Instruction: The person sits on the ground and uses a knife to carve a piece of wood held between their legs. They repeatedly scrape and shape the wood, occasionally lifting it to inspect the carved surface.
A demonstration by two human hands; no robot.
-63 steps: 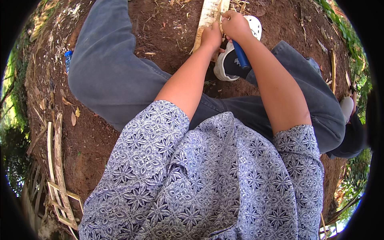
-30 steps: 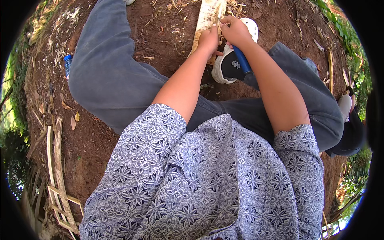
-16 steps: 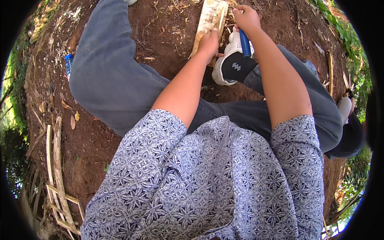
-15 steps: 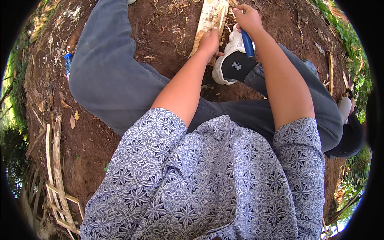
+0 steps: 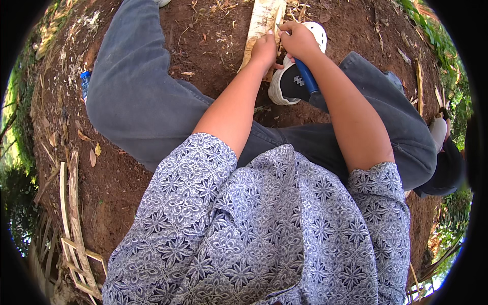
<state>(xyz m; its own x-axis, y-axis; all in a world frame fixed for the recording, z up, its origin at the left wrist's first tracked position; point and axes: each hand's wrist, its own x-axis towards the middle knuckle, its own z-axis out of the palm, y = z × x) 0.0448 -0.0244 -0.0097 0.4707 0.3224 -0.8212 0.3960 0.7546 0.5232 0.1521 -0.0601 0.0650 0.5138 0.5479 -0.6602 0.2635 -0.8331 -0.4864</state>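
A pale split length of wood (image 5: 262, 20) lies on the brown earth at the top middle, running up out of view. My left hand (image 5: 264, 50) presses on its lower end, fingers curled over it. Close to the right, my right hand (image 5: 300, 40) is closed around a tool with a blue handle (image 5: 306, 77); the handle points back along my forearm and the working end is hidden at the wood. A white and dark shoe (image 5: 291, 76) sits just under both hands.
My legs in grey-blue trousers (image 5: 137, 96) spread left and right over bare soil with dry leaves. A rough frame of thin wooden slats (image 5: 73, 223) lies at the lower left. A small blue object (image 5: 84, 81) rests by my left leg. Green plants edge the ground.
My right hand moved up along the wood with the blue-handled tool, then came back down a little beside my left hand. The left hand stays on the wood.
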